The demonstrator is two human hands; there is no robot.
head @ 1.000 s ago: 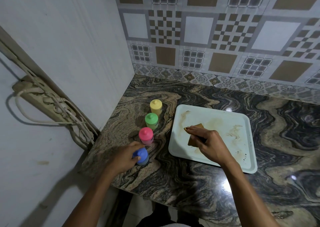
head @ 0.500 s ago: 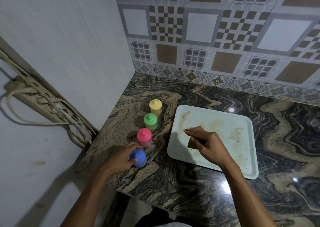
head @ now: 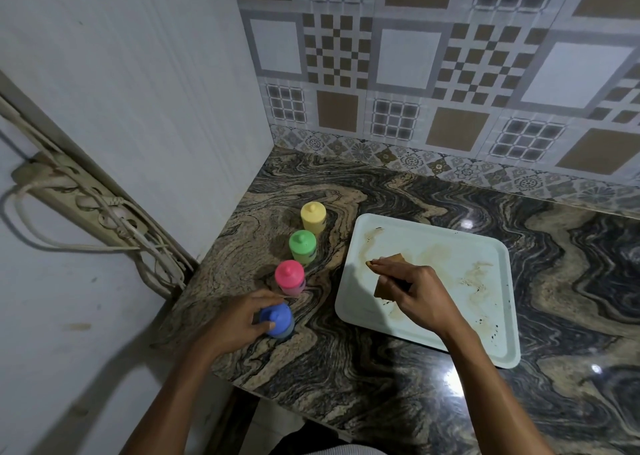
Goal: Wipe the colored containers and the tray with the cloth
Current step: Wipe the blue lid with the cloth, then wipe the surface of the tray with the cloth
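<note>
On stained white tray (head: 485, 260): right hand (head: 420, 290) pinching brown cloth (head: 389, 281); left hand (head: 239, 319) gripping blue container (head: 278, 319).

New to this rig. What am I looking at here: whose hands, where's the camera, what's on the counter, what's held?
No machine: a person's bare hands, filmed by one wide-angle camera on their head, looking down. The left hand grips the blue container, nearest in a row with the pink container, green container and yellow container, all standing on the marble counter. The right hand presses a brown cloth onto the stained white tray.
</note>
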